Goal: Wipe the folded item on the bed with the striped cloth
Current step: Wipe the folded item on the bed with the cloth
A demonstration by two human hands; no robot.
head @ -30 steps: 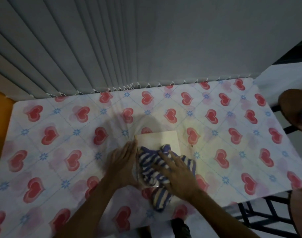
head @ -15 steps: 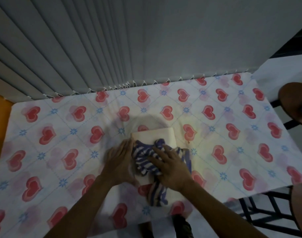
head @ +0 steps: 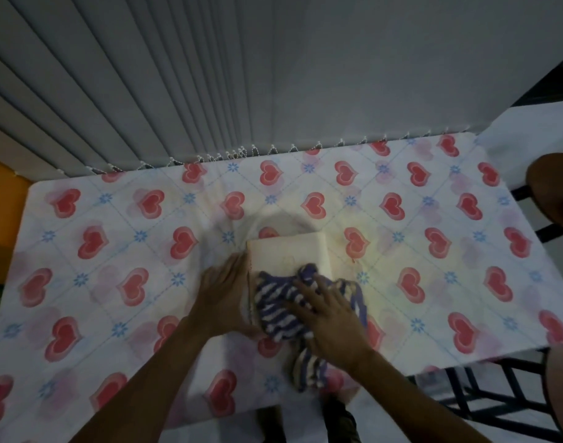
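A cream folded item [head: 288, 253] lies on the heart-patterned bed sheet [head: 113, 251] near the middle. A blue-and-white striped cloth [head: 275, 306] is bunched on its near half and trails off toward the bed's front edge. My right hand [head: 329, 318] presses flat on the striped cloth, fingers spread. My left hand [head: 224, 294] lies flat against the folded item's left edge, holding it steady. The near part of the folded item is hidden under the cloth and hands.
Grey vertical blinds [head: 209, 75] hang along the bed's far edge. A brown round object [head: 553, 190] sits at the right, beside a black metal frame [head: 484, 398]. An orange surface [head: 1, 193] borders the left.
My right hand and the striped cloth have shifted slightly left and away over the folded item. My left hand has kept its place at the item's left edge.
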